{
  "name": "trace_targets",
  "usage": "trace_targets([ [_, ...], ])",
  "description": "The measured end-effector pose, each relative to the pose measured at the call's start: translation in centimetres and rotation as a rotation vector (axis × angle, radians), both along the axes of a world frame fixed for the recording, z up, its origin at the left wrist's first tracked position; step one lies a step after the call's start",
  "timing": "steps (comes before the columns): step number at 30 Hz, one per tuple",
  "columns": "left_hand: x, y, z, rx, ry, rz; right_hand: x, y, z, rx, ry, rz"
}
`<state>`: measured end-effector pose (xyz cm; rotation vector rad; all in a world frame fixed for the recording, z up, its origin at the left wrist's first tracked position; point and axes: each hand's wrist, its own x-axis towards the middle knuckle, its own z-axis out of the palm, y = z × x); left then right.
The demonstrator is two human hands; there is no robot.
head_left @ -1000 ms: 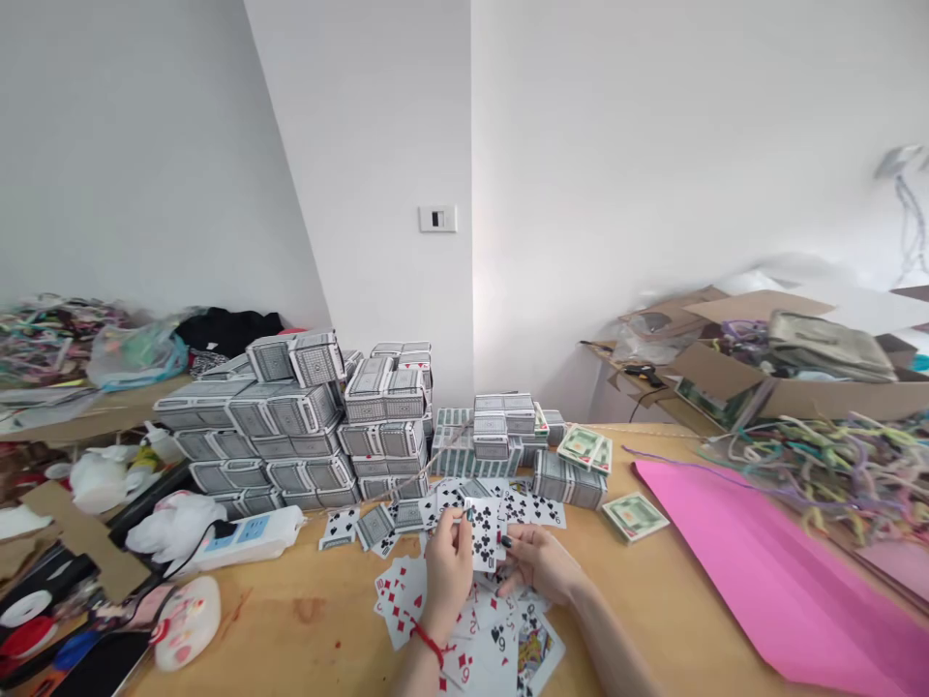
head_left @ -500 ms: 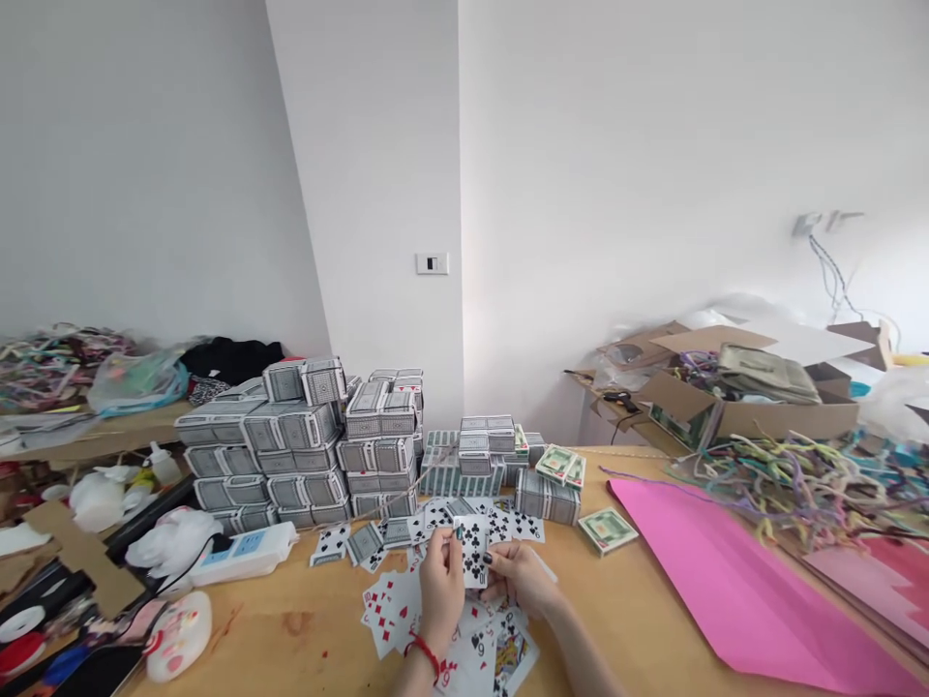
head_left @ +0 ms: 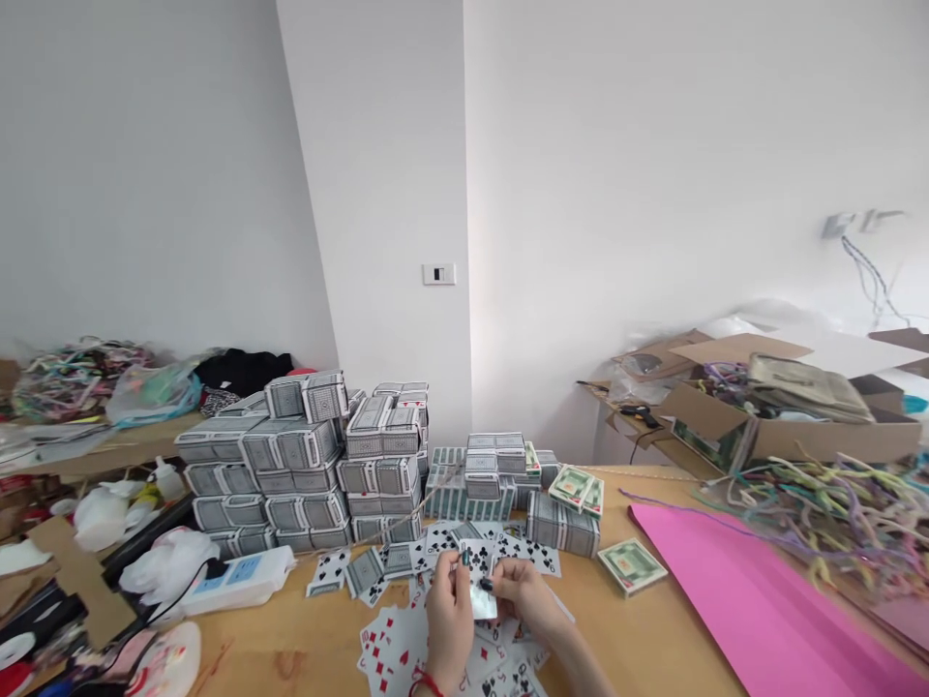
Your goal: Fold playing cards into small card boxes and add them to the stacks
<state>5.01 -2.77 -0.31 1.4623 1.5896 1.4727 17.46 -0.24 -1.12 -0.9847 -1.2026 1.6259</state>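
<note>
Both my hands meet low in the middle of the view over a wooden table [head_left: 312, 639]. My left hand [head_left: 448, 620], with a red cord on its wrist, and my right hand [head_left: 524, 595] pinch one playing card [head_left: 480, 573] of black clubs between them, held upright. Loose face-up cards [head_left: 392, 647] lie spread on the table under and around my hands. More cards [head_left: 341, 569] lie in a row just beyond them.
Stacks of grey card boxes [head_left: 305, 465] stand behind the cards. Green-backed decks [head_left: 631, 564] lie to the right, beside a pink paper sheet [head_left: 762, 610] and tangled coloured strips [head_left: 834, 503]. A white power strip [head_left: 236, 581] and clutter fill the left. Cardboard boxes [head_left: 762, 426] stand at the back right.
The view tilted upward, so my hands sit lower in the picture. My hands keep the clubs card between them, and the two hands have drawn closer together.
</note>
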Motion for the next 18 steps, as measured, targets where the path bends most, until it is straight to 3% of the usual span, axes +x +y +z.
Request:
trace_targets([
  [11,-0.2,-0.4,0.7,-0.084,0.016,-0.097,0.0,-0.7,0.8,-0.019,-0.023,-0.058],
  [18,-0.4,0.6,0.7,-0.121,-0.075,-0.209,-0.4,-0.3,0.4,0.011,-0.03,-0.1],
])
